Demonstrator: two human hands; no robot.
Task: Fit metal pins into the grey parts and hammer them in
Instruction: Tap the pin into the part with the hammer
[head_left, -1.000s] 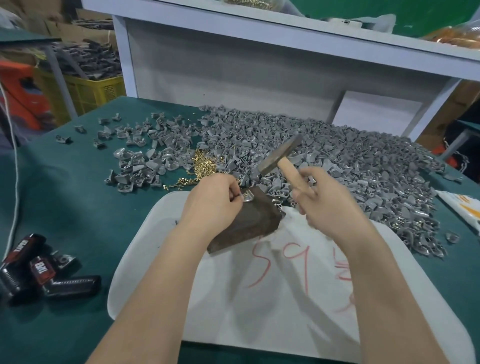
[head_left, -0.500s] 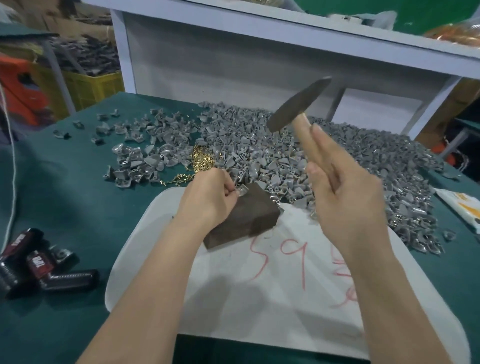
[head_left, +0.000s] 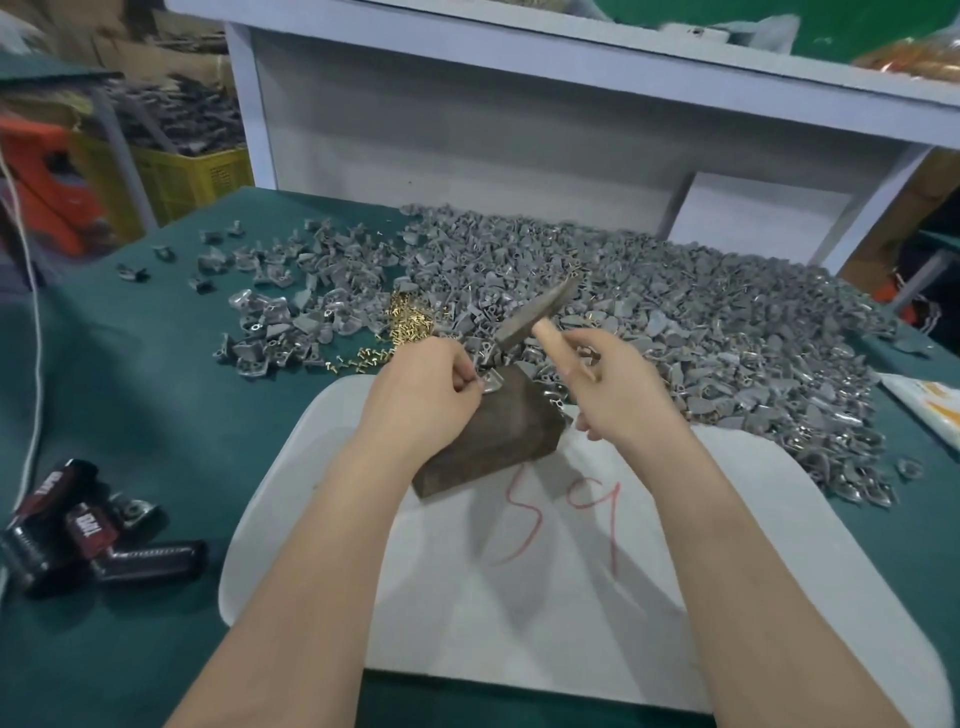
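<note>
My left hand (head_left: 423, 395) pinches a small grey part (head_left: 491, 384) against the top corner of a dark brown block (head_left: 498, 441). My right hand (head_left: 618, 389) grips the wooden handle of a hammer (head_left: 535, 314). Its metal head slants down to just above the grey part. A big heap of grey parts (head_left: 649, 312) covers the green table behind the block. A small pile of brass pins (head_left: 408, 327) lies just left of the hammer head. Any pin in the held part is too small to make out.
The block rests on a white tray (head_left: 519, 597) marked with red writing. Black and red tool pieces (head_left: 88, 535) lie at the left on the green table (head_left: 130, 415). A white shelf unit (head_left: 519, 104) stands behind. A white cord (head_left: 31, 291) hangs at the far left.
The hammer was raised high half a second ago and has now swung back down to the grey part on the block. My left hand has kept its hold.
</note>
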